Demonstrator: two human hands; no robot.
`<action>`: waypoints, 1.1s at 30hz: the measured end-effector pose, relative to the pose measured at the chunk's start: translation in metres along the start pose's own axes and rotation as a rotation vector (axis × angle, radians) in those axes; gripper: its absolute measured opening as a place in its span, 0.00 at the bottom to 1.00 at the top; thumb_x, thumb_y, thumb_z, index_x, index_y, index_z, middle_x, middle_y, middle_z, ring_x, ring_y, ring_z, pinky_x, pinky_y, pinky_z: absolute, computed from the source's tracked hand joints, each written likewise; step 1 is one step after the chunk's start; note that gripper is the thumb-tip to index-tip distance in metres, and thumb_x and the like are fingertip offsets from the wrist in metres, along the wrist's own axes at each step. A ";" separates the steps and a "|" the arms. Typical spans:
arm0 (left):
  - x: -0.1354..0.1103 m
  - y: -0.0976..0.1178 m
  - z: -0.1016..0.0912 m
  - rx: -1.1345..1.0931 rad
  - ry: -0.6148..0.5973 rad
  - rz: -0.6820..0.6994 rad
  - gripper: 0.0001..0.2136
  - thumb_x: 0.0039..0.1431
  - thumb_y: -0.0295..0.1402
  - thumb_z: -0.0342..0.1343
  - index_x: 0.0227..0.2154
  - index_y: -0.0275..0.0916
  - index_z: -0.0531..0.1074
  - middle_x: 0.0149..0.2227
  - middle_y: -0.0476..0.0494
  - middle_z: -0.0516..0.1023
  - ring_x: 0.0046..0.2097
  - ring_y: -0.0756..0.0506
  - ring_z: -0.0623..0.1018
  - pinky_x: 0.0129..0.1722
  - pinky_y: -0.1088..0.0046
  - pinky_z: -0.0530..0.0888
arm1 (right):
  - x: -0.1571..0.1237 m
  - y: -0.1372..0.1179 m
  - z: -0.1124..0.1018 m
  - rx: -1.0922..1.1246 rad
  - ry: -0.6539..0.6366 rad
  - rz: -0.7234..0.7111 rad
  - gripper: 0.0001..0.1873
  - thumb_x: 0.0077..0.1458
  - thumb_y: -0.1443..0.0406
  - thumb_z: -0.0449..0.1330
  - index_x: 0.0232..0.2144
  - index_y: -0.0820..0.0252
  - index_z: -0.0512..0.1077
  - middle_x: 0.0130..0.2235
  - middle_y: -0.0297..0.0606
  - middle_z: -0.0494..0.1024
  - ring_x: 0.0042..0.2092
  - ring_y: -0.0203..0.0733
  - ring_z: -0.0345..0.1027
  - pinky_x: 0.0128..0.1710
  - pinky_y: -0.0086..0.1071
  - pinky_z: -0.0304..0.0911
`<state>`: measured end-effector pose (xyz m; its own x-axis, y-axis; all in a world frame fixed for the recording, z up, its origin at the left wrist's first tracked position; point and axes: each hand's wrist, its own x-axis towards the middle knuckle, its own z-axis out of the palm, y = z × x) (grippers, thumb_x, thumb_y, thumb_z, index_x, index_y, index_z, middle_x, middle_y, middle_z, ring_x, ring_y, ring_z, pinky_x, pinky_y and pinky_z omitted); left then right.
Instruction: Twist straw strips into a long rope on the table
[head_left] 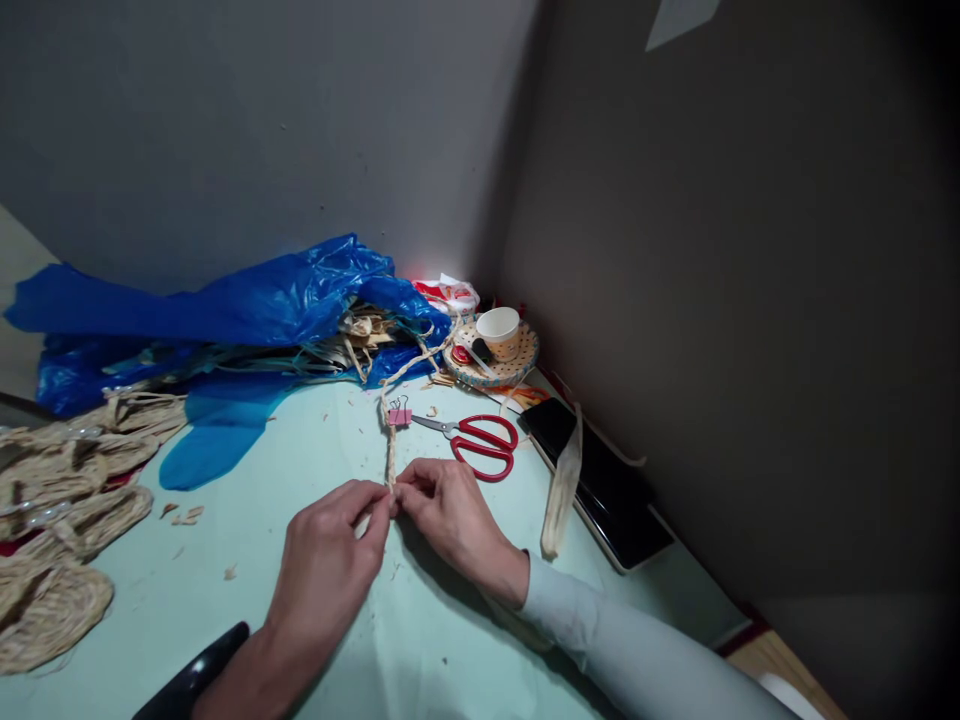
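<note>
A thin braided cord of pale dried plant fibre (391, 450) runs up the middle of the table. Near its upper part a pink binder clip (400, 416) is clamped on it. At the cord's lower end my left hand (334, 545) pinches it between thumb and forefinger. My right hand (448, 512) meets it there, fingers also closed on the cord, so the fingertips of both hands nearly touch. The strands between the fingers are mostly hidden. Just beyond my right hand lie scissors with red handles (486, 447), blades pointing toward the clip.
A blue plastic bag (225, 310) with dried fibre lies along the wall. Woven fibre pieces (60, 500) are stacked at left. A white cup (499, 330) stands on a dotted woven plate (480, 375). At right are a black tablet-like device (600, 490) and a flat fibre strip (559, 500).
</note>
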<state>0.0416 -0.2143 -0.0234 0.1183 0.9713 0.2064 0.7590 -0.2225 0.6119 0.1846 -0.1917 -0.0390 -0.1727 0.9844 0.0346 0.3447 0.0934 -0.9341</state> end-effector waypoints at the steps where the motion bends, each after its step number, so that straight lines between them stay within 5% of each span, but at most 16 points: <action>1: -0.002 0.000 0.003 0.067 0.047 0.087 0.13 0.62 0.34 0.48 0.28 0.38 0.76 0.28 0.45 0.80 0.30 0.44 0.78 0.32 0.69 0.70 | 0.001 0.001 0.000 0.051 -0.013 0.014 0.08 0.53 0.71 0.57 0.25 0.64 0.76 0.24 0.33 0.74 0.28 0.33 0.62 0.28 0.26 0.53; 7: -0.010 0.001 0.013 0.490 0.140 0.452 0.15 0.62 0.24 0.45 0.28 0.35 0.76 0.22 0.44 0.75 0.22 0.43 0.78 0.21 0.70 0.70 | 0.001 -0.003 -0.008 0.323 -0.150 0.154 0.11 0.54 0.71 0.55 0.21 0.63 0.70 0.16 0.27 0.62 0.20 0.30 0.52 0.22 0.26 0.48; 15: -0.029 0.004 0.020 0.723 -0.010 0.413 0.21 0.60 0.18 0.40 0.46 0.23 0.78 0.31 0.29 0.83 0.30 0.38 0.82 0.28 0.65 0.76 | 0.003 -0.007 -0.009 0.471 -0.173 0.260 0.07 0.51 0.71 0.57 0.23 0.65 0.72 0.15 0.27 0.63 0.19 0.29 0.51 0.21 0.25 0.47; 17: -0.034 0.003 0.013 0.625 -0.059 0.396 0.20 0.63 0.23 0.42 0.48 0.25 0.77 0.36 0.26 0.83 0.35 0.35 0.83 0.32 0.63 0.76 | 0.004 -0.003 -0.008 0.470 -0.155 0.262 0.05 0.50 0.72 0.58 0.23 0.65 0.72 0.18 0.28 0.67 0.21 0.29 0.55 0.22 0.25 0.49; 20: -0.027 -0.001 -0.009 0.279 -0.165 0.291 0.16 0.65 0.36 0.48 0.44 0.41 0.80 0.38 0.38 0.84 0.38 0.38 0.82 0.36 0.65 0.74 | 0.004 0.000 -0.009 0.460 -0.166 0.211 0.06 0.50 0.72 0.58 0.23 0.65 0.72 0.22 0.32 0.72 0.23 0.30 0.58 0.25 0.25 0.52; 23: 0.000 -0.006 -0.028 -0.035 -0.070 -0.036 0.13 0.62 0.42 0.52 0.39 0.45 0.79 0.41 0.42 0.83 0.43 0.38 0.79 0.43 0.65 0.70 | 0.002 -0.001 -0.012 0.450 -0.211 0.182 0.09 0.54 0.70 0.57 0.25 0.66 0.73 0.23 0.33 0.74 0.22 0.29 0.52 0.23 0.24 0.48; 25: 0.019 -0.007 -0.029 -0.280 -0.192 -0.185 0.11 0.58 0.42 0.56 0.37 0.44 0.78 0.41 0.43 0.82 0.45 0.38 0.78 0.47 0.65 0.68 | 0.001 -0.001 -0.012 0.474 -0.229 0.173 0.09 0.56 0.68 0.56 0.27 0.66 0.74 0.23 0.34 0.74 0.21 0.29 0.50 0.23 0.24 0.47; 29: 0.037 -0.005 -0.014 -0.741 -0.498 -0.355 0.12 0.52 0.43 0.60 0.27 0.39 0.72 0.23 0.49 0.74 0.25 0.48 0.71 0.28 0.72 0.67 | 0.003 0.001 -0.011 0.478 -0.224 0.121 0.10 0.59 0.67 0.56 0.27 0.66 0.73 0.23 0.33 0.74 0.23 0.31 0.57 0.26 0.25 0.52; 33: 0.031 -0.006 -0.001 -0.779 -0.485 -0.434 0.14 0.50 0.43 0.61 0.22 0.37 0.68 0.20 0.54 0.66 0.19 0.56 0.56 0.19 0.78 0.50 | 0.002 -0.001 -0.017 0.169 -0.202 0.044 0.09 0.58 0.70 0.55 0.30 0.66 0.75 0.27 0.36 0.76 0.27 0.33 0.61 0.28 0.26 0.53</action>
<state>0.0398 -0.1827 -0.0195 0.3105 0.8720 -0.3784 0.1901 0.3331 0.9235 0.1991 -0.1870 -0.0320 -0.3472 0.9357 -0.0630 0.1998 0.0082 -0.9798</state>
